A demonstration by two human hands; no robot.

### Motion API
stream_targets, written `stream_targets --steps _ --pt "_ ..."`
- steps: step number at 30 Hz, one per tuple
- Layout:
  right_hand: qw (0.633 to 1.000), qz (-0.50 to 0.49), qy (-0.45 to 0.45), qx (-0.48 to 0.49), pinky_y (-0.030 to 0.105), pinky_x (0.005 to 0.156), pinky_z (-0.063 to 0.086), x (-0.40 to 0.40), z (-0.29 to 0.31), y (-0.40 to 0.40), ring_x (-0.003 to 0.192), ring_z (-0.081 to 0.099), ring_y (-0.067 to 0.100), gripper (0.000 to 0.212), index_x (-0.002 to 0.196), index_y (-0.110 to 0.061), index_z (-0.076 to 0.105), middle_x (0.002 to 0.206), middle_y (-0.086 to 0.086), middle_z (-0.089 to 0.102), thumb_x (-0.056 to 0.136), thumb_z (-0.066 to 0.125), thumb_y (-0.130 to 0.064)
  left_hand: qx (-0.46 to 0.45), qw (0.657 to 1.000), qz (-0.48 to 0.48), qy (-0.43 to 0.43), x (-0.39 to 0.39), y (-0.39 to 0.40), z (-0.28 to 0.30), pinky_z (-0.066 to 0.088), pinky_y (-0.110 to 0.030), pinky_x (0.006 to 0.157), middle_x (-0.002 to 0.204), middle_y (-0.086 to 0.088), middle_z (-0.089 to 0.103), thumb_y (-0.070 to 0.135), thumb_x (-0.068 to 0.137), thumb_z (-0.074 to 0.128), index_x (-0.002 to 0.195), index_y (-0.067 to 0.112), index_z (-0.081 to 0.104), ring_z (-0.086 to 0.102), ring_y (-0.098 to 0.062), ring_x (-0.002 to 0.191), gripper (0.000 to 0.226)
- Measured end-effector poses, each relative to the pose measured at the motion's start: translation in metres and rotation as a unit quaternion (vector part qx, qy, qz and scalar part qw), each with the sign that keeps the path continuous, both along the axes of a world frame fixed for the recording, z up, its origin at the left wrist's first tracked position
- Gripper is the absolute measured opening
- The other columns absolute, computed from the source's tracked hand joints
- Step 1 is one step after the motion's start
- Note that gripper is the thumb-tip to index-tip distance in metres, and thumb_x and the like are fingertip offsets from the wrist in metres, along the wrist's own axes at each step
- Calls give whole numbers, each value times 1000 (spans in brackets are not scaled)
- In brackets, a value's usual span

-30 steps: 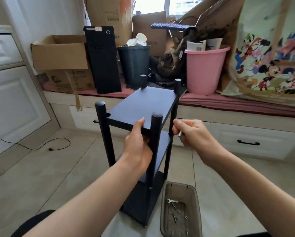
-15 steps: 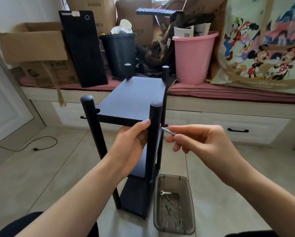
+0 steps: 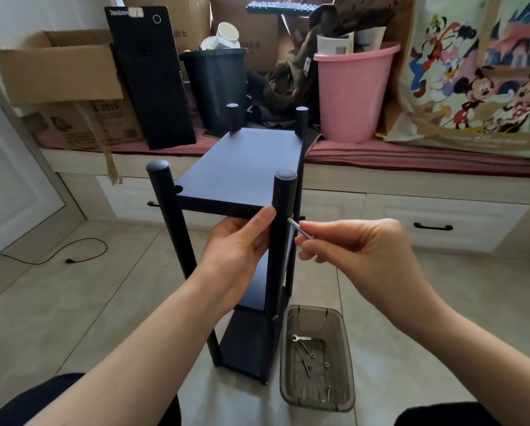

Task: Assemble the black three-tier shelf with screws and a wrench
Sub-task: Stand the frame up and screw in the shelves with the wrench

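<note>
Upright on the tiled floor (image 3: 73,302) stands the black shelf (image 3: 245,167), its three tiers between four round posts. The left hand (image 3: 242,250) grips the near right post (image 3: 280,241) just under the top tier, thumb tip against the post and the tier's front edge, fingers wrapped behind. The right hand (image 3: 358,250) pinches a silver screw (image 3: 299,229) between thumb and forefinger; the screw's tip touches or nearly touches the right side of that post, just below the top tier. Whether it has entered a hole cannot be told. Beside the shelf's foot, to the right, a smoky clear tray (image 3: 317,395) sits on the floor, holding a small wrench (image 3: 300,338) and several loose screws and nuts. Behind the shelf, a ledge carries a pink bucket (image 3: 352,96), a black bin (image 3: 217,84) and a cardboard box (image 3: 61,75).
</note>
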State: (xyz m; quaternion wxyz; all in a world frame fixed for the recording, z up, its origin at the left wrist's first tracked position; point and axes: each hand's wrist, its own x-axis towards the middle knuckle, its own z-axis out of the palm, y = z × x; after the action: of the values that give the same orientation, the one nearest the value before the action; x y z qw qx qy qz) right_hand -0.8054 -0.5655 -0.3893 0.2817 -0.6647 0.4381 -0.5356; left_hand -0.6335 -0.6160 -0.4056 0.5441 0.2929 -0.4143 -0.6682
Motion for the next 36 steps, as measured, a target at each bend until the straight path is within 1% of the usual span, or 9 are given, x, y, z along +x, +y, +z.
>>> stream_targets --steps 6,10,14,19,24,26,30,33,36 --pt "1000 -8 12 -19 14 68 54 1 2 -1 68 73 6 25 95 -22 77 75 -13 76 78 78 -4 4 1000 6 5 -3 0 0 57 -33 95 108 -22 74 27 77 69 94 4 76 73 -29 102 29" --pt "999 -17 25 -28 14 70 55 -1 2 -1 67 73 6 25 96 -20 77 75 -12 76 77 79 -5 5 1000 5 -4 -2 2 0 56 -33 97 112 -22 73 28 79 68 102 3 72 72 -30 107 35" --pt "999 -24 12 -21 15 70 56 -2 2 -2 67 73 8 23 95 -17 77 74 -7 76 77 79 -3 13 1000 4 -2 -1 2 1 56 -33 98 115 -23 72 27 79 68 106 2 71 70 -31 109 37" --pt "998 -33 44 -28 13 70 54 3 3 -2 67 72 4 22 97 -13 78 73 -7 75 77 79 -3 13 1000 8 -1 -2 2 1 57 -31 94 113 -23 72 26 80 68 102 3 72 71 -31 107 33" --pt "991 -69 90 -70 12 72 55 10 5 -3 68 71 0 20 95 -16 78 75 -12 74 77 81 -8 12 1000 4 1 -2 1 0 55 -36 99 116 -28 69 25 82 66 113 -5 68 69 -35 110 43" --pt "986 -89 112 -81 11 73 53 13 5 -6 68 70 -3 18 95 -15 78 75 -12 73 79 81 -9 11 1000 4 5 -3 1 -1 56 -34 98 113 -24 72 25 82 66 109 -2 70 70 -33 106 38" --pt "981 -111 131 -88 8 74 52 16 4 -10 72 70 -5 17 97 -13 78 79 -10 74 80 80 -10 7 1000 0 17 -3 0 -1 58 -30 88 105 -18 75 24 81 67 102 3 73 73 -27 100 30" --pt "972 -134 160 -112 8 76 52 21 2 -10 77 70 -1 18 96 -11 78 83 -6 76 79 82 -12 6 1000 1 21 -2 1 -1 58 -26 86 106 -17 75 24 80 67 101 5 73 73 -26 101 29" --pt "975 -143 137 -102 10 74 54 24 1 -10 73 70 -2 16 95 -12 78 80 -6 76 79 81 -12 7 1000 0 23 -3 0 -1 58 -28 88 110 -19 74 24 81 67 104 2 72 72 -27 103 32"
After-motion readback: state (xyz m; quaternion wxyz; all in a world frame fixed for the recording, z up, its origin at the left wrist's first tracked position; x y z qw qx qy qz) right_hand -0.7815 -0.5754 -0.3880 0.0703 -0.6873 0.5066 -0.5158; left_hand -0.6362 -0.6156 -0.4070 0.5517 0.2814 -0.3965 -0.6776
